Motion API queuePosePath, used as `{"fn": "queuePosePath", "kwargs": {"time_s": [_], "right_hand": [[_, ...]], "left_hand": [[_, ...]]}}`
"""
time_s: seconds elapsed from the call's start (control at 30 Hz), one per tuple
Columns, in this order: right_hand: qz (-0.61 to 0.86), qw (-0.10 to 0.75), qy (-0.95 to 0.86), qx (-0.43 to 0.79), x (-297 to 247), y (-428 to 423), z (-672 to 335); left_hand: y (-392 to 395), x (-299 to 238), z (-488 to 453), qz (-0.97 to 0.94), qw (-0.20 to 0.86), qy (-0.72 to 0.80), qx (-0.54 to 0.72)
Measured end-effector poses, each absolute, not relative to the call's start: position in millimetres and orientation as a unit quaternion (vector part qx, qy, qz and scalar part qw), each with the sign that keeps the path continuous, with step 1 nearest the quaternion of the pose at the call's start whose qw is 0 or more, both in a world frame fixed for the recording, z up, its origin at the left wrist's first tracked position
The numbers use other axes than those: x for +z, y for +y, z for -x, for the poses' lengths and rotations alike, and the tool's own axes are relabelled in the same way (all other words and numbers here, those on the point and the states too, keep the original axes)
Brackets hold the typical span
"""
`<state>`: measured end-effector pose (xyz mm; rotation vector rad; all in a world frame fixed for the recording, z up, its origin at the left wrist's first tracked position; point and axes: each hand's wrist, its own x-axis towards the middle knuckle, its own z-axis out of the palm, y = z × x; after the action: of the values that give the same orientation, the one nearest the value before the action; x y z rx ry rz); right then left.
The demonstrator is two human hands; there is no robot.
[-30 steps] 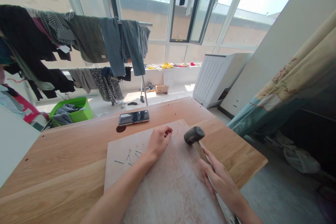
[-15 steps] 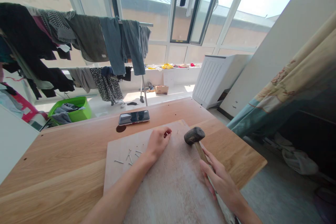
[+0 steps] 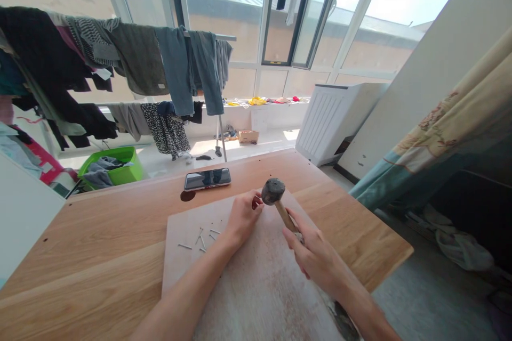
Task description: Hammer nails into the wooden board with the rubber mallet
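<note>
My right hand is closed around the wooden handle of a hammer with a dark, blunt head. The head is raised over the far part of a pale wooden board, just right of my left fingertips. My left hand rests near the board's far edge with thumb and fingers pinched together. Whatever the pinch holds is too small or hidden to make out. Several loose nails lie on the board to the left of my left wrist.
Beneath the board is a wooden table, its right corner jutting out over the floor. A phone lies behind the board beside a dark round hole. Beyond are a green tub, a laundry rack and a white cabinet.
My right hand has brought the hammer left, so its head is now close to my left fingertips. My left hand keeps its pinch in about the same place. The view has shifted slightly.
</note>
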<state>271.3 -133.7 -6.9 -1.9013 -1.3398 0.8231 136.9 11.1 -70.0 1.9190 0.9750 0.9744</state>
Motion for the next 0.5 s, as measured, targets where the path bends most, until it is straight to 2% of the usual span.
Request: {"fn": "queuePosePath", "kwargs": {"time_s": [0.33,0.5], "right_hand": [[0.724,0.335,-0.51,0.32,-11.1,-136.3,-271.5],[0.73,0.344,-0.501,0.314,-13.4,-139.6,-271.9]], "left_hand": [[7.0,-67.9,-140.3,-0.754,0.378,0.375,0.385],[9.0,-52.4,-120.9,-0.801,0.331,0.373,0.331]]}}
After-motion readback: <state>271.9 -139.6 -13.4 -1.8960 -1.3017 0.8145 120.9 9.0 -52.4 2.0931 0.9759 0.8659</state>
